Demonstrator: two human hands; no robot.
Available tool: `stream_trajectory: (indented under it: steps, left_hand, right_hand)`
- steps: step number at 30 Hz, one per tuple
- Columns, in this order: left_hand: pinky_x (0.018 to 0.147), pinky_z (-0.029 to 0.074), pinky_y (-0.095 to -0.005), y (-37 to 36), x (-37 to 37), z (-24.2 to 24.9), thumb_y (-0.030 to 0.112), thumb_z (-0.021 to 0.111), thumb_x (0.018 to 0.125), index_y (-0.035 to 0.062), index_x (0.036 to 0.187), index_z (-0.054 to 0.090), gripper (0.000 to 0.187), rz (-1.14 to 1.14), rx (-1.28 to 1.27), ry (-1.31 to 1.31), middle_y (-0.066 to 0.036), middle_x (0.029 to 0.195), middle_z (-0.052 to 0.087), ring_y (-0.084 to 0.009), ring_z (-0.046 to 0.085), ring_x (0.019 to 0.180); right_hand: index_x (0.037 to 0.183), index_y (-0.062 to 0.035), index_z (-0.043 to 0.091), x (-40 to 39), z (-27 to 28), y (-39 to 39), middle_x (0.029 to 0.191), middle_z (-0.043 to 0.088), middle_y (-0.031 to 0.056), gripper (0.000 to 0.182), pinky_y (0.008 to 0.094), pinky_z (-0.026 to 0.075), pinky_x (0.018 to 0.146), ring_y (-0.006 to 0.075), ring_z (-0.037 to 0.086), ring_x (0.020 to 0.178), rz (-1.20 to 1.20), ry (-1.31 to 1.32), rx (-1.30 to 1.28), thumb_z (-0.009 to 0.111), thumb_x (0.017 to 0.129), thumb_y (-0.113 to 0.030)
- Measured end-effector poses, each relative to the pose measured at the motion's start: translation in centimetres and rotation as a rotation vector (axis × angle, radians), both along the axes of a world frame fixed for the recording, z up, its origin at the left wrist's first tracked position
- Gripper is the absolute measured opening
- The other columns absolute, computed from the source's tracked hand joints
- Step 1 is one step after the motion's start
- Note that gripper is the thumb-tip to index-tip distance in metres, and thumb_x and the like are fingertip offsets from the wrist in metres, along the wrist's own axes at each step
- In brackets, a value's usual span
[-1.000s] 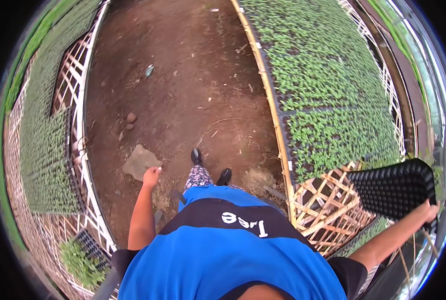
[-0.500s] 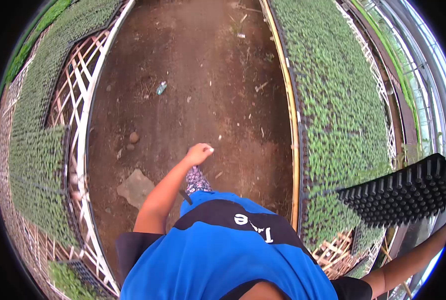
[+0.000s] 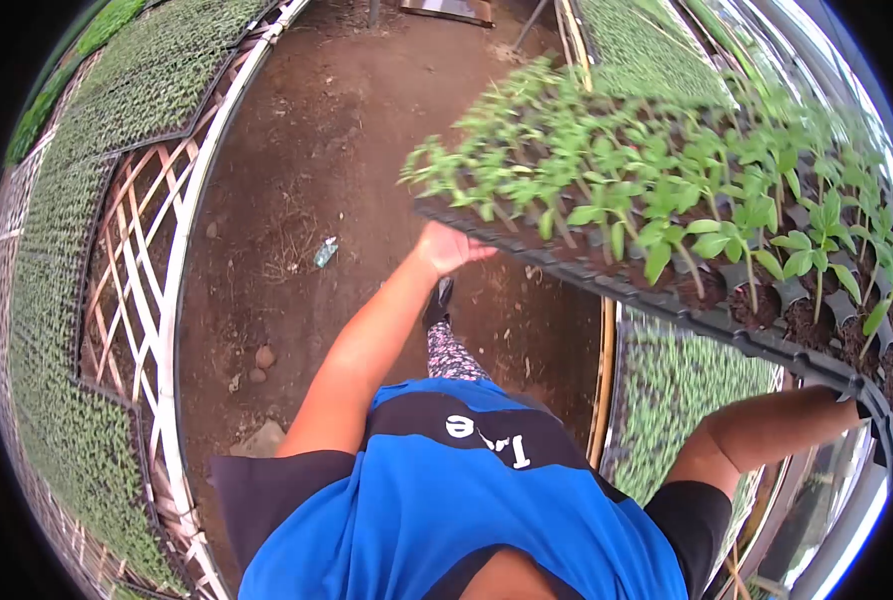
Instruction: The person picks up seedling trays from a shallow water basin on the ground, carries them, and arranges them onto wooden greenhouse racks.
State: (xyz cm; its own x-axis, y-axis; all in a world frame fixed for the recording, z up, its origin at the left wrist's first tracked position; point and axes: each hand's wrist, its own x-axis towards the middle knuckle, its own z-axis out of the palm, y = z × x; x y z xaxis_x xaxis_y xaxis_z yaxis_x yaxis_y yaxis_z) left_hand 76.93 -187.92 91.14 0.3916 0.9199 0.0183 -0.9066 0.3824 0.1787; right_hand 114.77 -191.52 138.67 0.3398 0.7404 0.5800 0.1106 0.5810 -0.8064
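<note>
A black seedling tray full of green seedlings is held up, tilted, at the right of the view. My left hand is at its left corner, with the fingers reaching under the edge and closed against it. My right arm comes up beneath the tray's near right end, where the hand itself is hidden behind the tray.
Benches of seedling trays line the left side, with a white lattice edge. Another seedling bench runs along the right. Between them lies a dirt path with a crumpled wrapper and stones.
The tray has swung from the far right into the middle right, its seedlings now showing. My left hand has moved up and right to its corner. The view has shifted along the path.
</note>
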Motion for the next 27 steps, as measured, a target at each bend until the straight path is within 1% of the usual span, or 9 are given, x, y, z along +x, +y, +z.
stream_trajectory:
  steps: [2, 7, 12, 13, 16, 18, 20, 22, 27]
  left_hand:
    - [0.097, 0.029, -0.0489, 5.1, -4.6, 0.4, 0.045, 0.030, 0.087, 0.0093, 0.128, 0.034, 0.055, 0.266, 0.047, -0.224, -0.013, 0.130, 0.037, -0.0306, 0.038, 0.116]
    - [0.093, 0.034, -0.0452, 12.5, -14.6, 2.8, 0.043, 0.030, 0.088, 0.0080, 0.125, 0.038, 0.051, 0.558, -0.177, 0.006, -0.012, 0.124, 0.043, -0.0289, 0.043, 0.111]
    - [0.088, 0.041, -0.0448, 20.7, -19.5, 5.5, 0.034, 0.035, 0.088, 0.0062, 0.123, 0.040, 0.045, 0.511, -0.319, 0.108, -0.015, 0.118, 0.048, -0.0289, 0.051, 0.102]
    - [0.087, 0.042, -0.0432, 23.8, -21.6, 3.3, 0.032, 0.037, 0.088, 0.0067, 0.124, 0.039, 0.044, 0.562, -0.199, 0.303, -0.013, 0.117, 0.049, -0.0272, 0.052, 0.102]
    - [0.086, 0.041, -0.0377, 33.4, -26.1, -0.4, 0.026, 0.048, 0.085, 0.0061, 0.114, 0.043, 0.036, 0.487, -0.330, 0.392, -0.006, 0.111, 0.051, -0.0196, 0.049, 0.102]
    - [0.085, 0.036, -0.0332, 40.5, -28.9, -1.2, 0.021, 0.052, 0.084, 0.0113, 0.099, 0.046, 0.019, 0.510, -0.307, 0.749, -0.002, 0.098, 0.050, -0.0138, 0.044, 0.097]
    - [0.089, 0.036, -0.0346, 48.7, -32.0, -1.2, 0.018, 0.055, 0.082, 0.0087, 0.104, 0.046, 0.026, 0.439, -0.357, 0.775, -0.003, 0.105, 0.050, -0.0169, 0.046, 0.099]
    - [0.085, 0.038, -0.0338, 56.7, -35.1, -0.1, 0.017, 0.056, 0.082, 0.0094, 0.097, 0.047, 0.020, 0.375, -0.374, 0.785, -0.002, 0.100, 0.051, -0.0150, 0.047, 0.094]
    - [0.081, 0.039, -0.0312, 74.6, -40.3, 2.3, 0.016, 0.057, 0.082, 0.0101, 0.087, 0.045, 0.014, 0.324, -0.265, 0.901, -0.001, 0.091, 0.051, -0.0122, 0.047, 0.091]
  right_hand:
    - [0.099, -0.0022, 0.057, -4.2, -2.5, 8.3, 0.093, 0.061, 0.0135, 0.044, 0.0383, 0.048, 0.071, 0.0244, 0.059, 0.076, 0.207, 0.112, -0.094, 0.052, 0.073, -0.037]
    - [0.101, -0.0024, 0.056, -15.7, -7.1, 26.9, 0.093, 0.061, 0.0136, 0.044, 0.0380, 0.048, 0.071, 0.0245, 0.060, 0.076, 0.639, 0.304, -0.418, 0.051, 0.074, -0.037]
    - [0.102, -0.0025, 0.056, -25.9, -10.7, 41.1, 0.094, 0.061, 0.0137, 0.044, 0.0377, 0.049, 0.071, 0.0246, 0.060, 0.077, 0.840, 0.397, -0.654, 0.049, 0.075, -0.037]
    - [0.102, -0.0025, 0.056, -27.8, -11.4, 44.0, 0.094, 0.061, 0.0137, 0.044, 0.0376, 0.049, 0.071, 0.0246, 0.060, 0.077, 0.861, 0.413, -0.677, 0.049, 0.076, -0.037]
    - [0.103, -0.0026, 0.055, -33.4, -13.5, 53.1, 0.094, 0.061, 0.0138, 0.044, 0.0374, 0.049, 0.071, 0.0247, 0.060, 0.077, 0.858, 0.446, -0.717, 0.048, 0.076, -0.036]
    - [0.104, -0.0026, 0.055, -34.5, -15.7, 60.7, 0.094, 0.061, 0.0138, 0.044, 0.0373, 0.049, 0.071, 0.0247, 0.060, 0.077, 0.824, 0.471, -0.727, 0.048, 0.077, -0.036]
    - [0.111, -0.0030, 0.049, -33.1, -18.4, 69.9, 0.101, 0.058, 0.0123, 0.039, 0.0376, 0.046, 0.079, 0.0222, 0.058, 0.086, 0.982, 0.454, -0.770, 0.045, 0.080, -0.026]
    - [0.112, -0.0022, 0.047, -35.8, -18.4, 75.4, 0.104, 0.057, 0.0101, 0.035, 0.0349, 0.044, 0.083, 0.0206, 0.057, 0.089, 0.752, 0.325, -0.644, 0.043, 0.082, -0.020]
    - [0.110, -0.0027, 0.047, -39.7, -19.2, 88.9, 0.099, 0.057, 0.0078, 0.034, 0.0307, 0.048, 0.076, 0.0168, 0.057, 0.085, 0.703, 0.454, -0.646, 0.054, 0.078, -0.012]
